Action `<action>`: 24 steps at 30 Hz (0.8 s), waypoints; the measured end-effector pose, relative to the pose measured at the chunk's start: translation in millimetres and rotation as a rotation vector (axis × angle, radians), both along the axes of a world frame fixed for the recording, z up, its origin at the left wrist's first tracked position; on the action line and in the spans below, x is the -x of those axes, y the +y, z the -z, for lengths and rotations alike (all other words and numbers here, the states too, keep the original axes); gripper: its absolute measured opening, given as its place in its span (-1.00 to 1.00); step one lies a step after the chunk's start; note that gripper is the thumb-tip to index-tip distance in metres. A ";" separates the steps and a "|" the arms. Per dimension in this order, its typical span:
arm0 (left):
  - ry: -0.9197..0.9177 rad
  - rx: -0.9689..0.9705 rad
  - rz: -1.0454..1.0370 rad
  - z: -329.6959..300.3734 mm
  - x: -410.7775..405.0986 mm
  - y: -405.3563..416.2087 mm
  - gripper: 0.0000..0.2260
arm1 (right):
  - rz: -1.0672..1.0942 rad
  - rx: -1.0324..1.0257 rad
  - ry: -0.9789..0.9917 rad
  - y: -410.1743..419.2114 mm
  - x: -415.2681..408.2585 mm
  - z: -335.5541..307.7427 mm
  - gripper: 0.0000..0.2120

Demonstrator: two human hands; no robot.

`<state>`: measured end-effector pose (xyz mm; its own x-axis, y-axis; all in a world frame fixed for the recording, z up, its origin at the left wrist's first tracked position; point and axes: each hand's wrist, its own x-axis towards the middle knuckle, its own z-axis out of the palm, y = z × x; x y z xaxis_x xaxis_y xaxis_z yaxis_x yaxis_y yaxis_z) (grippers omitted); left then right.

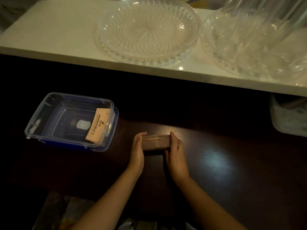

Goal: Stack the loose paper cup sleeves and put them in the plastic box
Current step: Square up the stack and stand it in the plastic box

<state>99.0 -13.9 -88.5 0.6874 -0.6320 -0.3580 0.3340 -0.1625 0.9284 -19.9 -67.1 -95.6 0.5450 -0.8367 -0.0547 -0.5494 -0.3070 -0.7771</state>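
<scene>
A thick pack of brown paper cup sleeves stands on edge on the dark wooden table. My left hand presses its left end and my right hand presses its right end, squeezing the pack between them. To the left sits the clear plastic box on its blue lid. Inside the box, a few flat brown sleeves with printed text lean against its right wall.
A white shelf runs along the back, above the table. On it stand a cut-glass dish and a second glass dish under a tall clear container. A pale basket sits at the right edge.
</scene>
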 end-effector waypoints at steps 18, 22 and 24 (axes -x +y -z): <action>0.158 0.092 -0.066 -89.0 29.3 12.2 -0.54 | 0.078 -0.977 -0.443 3.6 6.0 -79.6 -0.63; 0.015 0.034 -0.128 -96.9 29.7 20.6 -0.75 | 0.057 -1.047 -0.409 10.0 -7.1 -82.9 -0.61; -0.045 0.008 -0.139 -102.4 23.3 28.7 -0.75 | -0.001 -1.071 -0.385 15.3 -16.1 -83.4 -0.59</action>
<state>75.7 14.8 13.9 0.7840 -0.5321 -0.3199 0.3106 -0.1100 0.9442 -3.8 -51.8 -12.2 0.6808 -0.4597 -0.5703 -0.2179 0.6162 -0.7569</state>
